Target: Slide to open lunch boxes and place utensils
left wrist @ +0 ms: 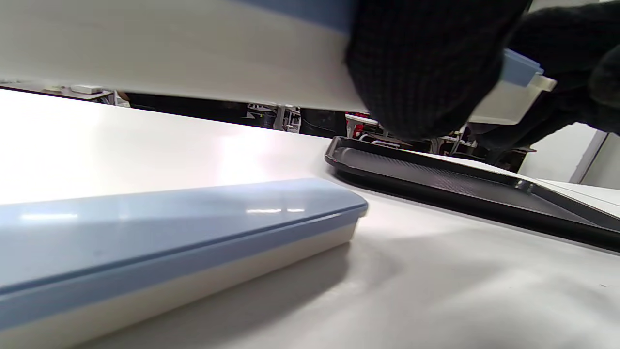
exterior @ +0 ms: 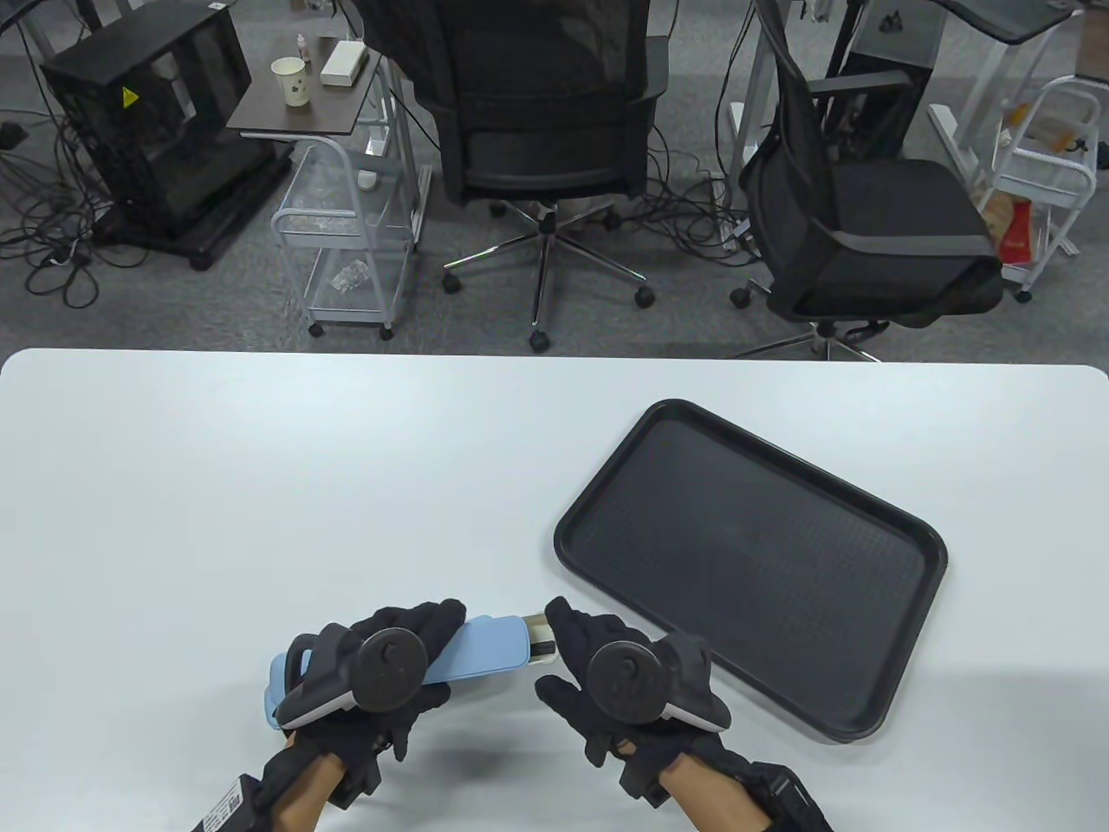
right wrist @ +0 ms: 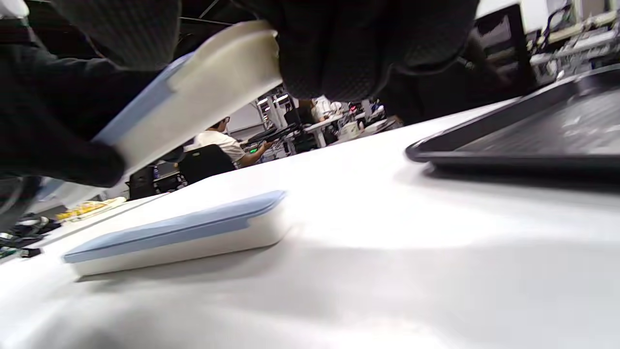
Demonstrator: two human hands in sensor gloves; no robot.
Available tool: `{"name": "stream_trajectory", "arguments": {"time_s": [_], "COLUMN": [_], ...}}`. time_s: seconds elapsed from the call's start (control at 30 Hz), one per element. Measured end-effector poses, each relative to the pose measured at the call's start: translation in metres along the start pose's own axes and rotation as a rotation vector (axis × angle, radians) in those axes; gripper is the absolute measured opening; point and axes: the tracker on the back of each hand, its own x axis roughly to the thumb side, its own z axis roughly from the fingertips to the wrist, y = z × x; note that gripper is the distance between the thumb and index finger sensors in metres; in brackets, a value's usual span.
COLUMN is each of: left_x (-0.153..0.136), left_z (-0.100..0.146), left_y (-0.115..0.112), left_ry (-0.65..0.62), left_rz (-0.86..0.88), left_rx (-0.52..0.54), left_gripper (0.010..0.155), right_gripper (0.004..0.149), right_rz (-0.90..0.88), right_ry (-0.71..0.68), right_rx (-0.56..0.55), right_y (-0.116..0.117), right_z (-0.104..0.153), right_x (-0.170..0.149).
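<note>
A slim utensil box with a blue lid (exterior: 485, 646) is held above the table near the front edge. My left hand (exterior: 429, 659) grips its lidded body. My right hand (exterior: 559, 650) grips the white base end (exterior: 539, 635), which sticks out a little past the lid on the right. Something dark shows in that gap. In the left wrist view the held box (left wrist: 169, 48) crosses the top, with my fingers (left wrist: 421, 63) around it. A second, closed blue-lidded box (left wrist: 169, 228) lies on the table below; it also shows in the right wrist view (right wrist: 179, 232).
A black empty tray (exterior: 754, 563) lies at an angle on the white table (exterior: 260, 485), just right of my right hand; it also shows in the wrist views (left wrist: 460, 184) (right wrist: 533, 135). Office chairs and carts stand beyond the far edge.
</note>
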Motion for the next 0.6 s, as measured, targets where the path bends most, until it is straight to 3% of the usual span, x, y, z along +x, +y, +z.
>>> {"name": "stream_trajectory", "arguments": {"time_s": [0.17, 0.27, 0.47, 0.6], "left_x": [0.0064, 0.0073, 0.0072, 0.0066], "left_z": [0.0008, 0.0014, 0.0010, 0.0017], "left_y": [-0.0019, -0.0001, -0.0004, 0.0009], "left_ry": [-0.030, -0.025, -0.026, 0.008], "left_rz": [0.012, 0.009, 0.011, -0.014], "left_rx": [0.006, 0.017, 0.019, 0.033], "left_gripper": [0.083, 0.083, 0.083, 0.084], "right_gripper": [0.080, 0.080, 0.078, 0.074], "right_rz": [0.078, -0.016, 0.020, 0.136], "right_ry": [-0.052, -0.046, -0.057, -0.036], "right_rx": [-0.013, -0.004, -0.010, -0.070], "right_y": [0.0038, 0.0031, 0.0021, -0.0006], "right_z": [0.0014, 0.0007, 0.0009, 0.0031], "right_x": [0.0110, 0.0082, 0.0074, 0.0082]}}
